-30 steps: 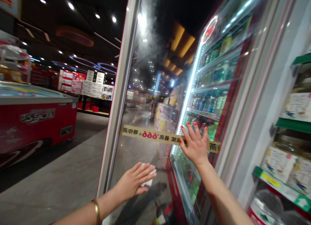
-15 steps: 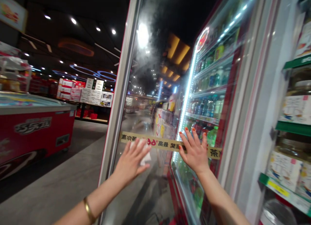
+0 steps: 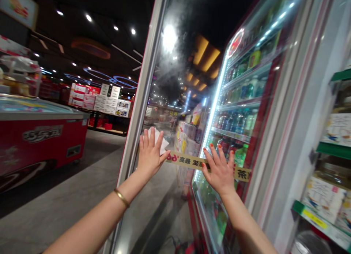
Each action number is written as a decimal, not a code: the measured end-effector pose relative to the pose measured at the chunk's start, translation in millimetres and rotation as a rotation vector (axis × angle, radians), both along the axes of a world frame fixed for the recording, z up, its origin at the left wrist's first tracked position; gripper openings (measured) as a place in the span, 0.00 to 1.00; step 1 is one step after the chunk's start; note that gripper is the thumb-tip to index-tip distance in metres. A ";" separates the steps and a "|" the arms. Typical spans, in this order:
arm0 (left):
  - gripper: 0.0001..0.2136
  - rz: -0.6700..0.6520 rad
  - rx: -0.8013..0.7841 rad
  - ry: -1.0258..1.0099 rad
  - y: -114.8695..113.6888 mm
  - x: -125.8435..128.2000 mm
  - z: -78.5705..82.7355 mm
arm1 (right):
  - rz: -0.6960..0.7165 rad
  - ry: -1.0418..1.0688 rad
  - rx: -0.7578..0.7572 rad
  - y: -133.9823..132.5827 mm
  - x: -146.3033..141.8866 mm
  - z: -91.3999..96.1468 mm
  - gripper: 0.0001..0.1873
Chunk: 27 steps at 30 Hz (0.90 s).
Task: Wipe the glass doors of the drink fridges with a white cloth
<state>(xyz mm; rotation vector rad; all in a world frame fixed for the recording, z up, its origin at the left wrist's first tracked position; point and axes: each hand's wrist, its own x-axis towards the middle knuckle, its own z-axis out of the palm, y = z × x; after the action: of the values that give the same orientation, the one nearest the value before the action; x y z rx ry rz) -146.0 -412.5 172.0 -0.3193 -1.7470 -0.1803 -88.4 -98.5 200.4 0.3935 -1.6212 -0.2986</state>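
Observation:
A tall glass door point(image 3: 175, 195) in a silver frame fills the middle of the view. My left hand point(image 3: 149, 155), fingers stretched, holds a white tissue point(image 3: 162, 142) pressed between its palm and the glass. Part of the tissue shows past the fingertips and beside the thumb. My right hand point(image 3: 221, 170) lies flat with spread fingers against the glass and holds nothing. A yellow strip with mirrored lettering point(image 3: 189, 161) crosses the door, and both hands overlap it. Hazy smears mark the glass higher up, around a bright light reflection.
At right, shelves with green edges point(image 3: 333, 149) carry labelled jars point(image 3: 325, 195). A red chest freezer point(image 3: 55, 137) stands to the left, with stacked boxes point(image 3: 109, 100) behind it. Lit drink shelves point(image 3: 238, 104) appear in the door glass. Grey floor point(image 3: 90, 188) runs along the left.
My left hand has moved up the glass with the tissue and now points more upright. My right hand has stayed at the same place on the door. The view has shifted slightly.

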 end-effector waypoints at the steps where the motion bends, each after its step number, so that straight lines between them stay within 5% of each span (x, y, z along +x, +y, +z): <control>1: 0.45 -0.040 -0.077 0.027 7.8 2.0 2.3 | 0.004 -0.006 0.002 1.2 1.0 0.3 0.43; 4: 0.44 -0.230 -0.572 0.161 21.1 9.0 -8.2 | -0.005 -0.062 0.039 14.4 5.5 -5.2 0.42; 6: 0.43 -0.277 -0.723 0.206 15.8 7.1 -7.6 | -0.025 -0.070 0.048 29.7 7.7 -15.1 0.42; 9: 0.40 -0.173 -0.393 0.123 5.1 -6.3 23.9 | -0.043 -0.010 0.023 51.1 7.5 -32.2 0.43; 12: 0.42 -0.085 -0.043 0.057 19.2 -13.7 47.1 | -0.047 0.010 0.010 59.6 5.7 -40.9 0.43; 14: 0.44 -0.151 -0.187 0.133 38.4 -8.8 32.6 | -0.048 0.003 0.007 59.2 5.3 -41.2 0.42; 17: 0.36 -0.311 -0.647 0.272 54.2 4.9 -7.7 | -0.042 0.002 0.015 56.9 5.6 -39.5 0.40; 19: 0.34 -0.349 -0.760 0.291 50.6 8.1 -11.1 | -0.033 0.003 0.016 56.4 5.6 -39.4 0.40; 21: 0.39 -0.311 -0.635 0.231 45.4 4.2 16.9 | -0.033 -0.002 0.011 56.7 5.4 -40.1 0.40; 24: 0.41 -0.195 -0.203 0.071 56.3 -4.5 76.5 | -0.044 -0.008 0.000 57.3 5.6 -41.0 0.39; 26: 0.44 -0.189 -0.137 0.047 74.2 -4.8 87.3 | -0.048 -0.010 -0.002 57.6 6.1 -41.2 0.39; 27: 0.46 -0.223 -0.237 0.072 82.3 -2.8 79.4 | -0.046 -0.010 0.001 57.9 6.3 -41.2 0.39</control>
<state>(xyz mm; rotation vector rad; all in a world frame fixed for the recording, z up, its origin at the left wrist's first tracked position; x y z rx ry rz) -148.9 -330.2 251.4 -0.6871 -1.6616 -0.1207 -82.1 -40.7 159.2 0.3588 -1.6417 -0.3327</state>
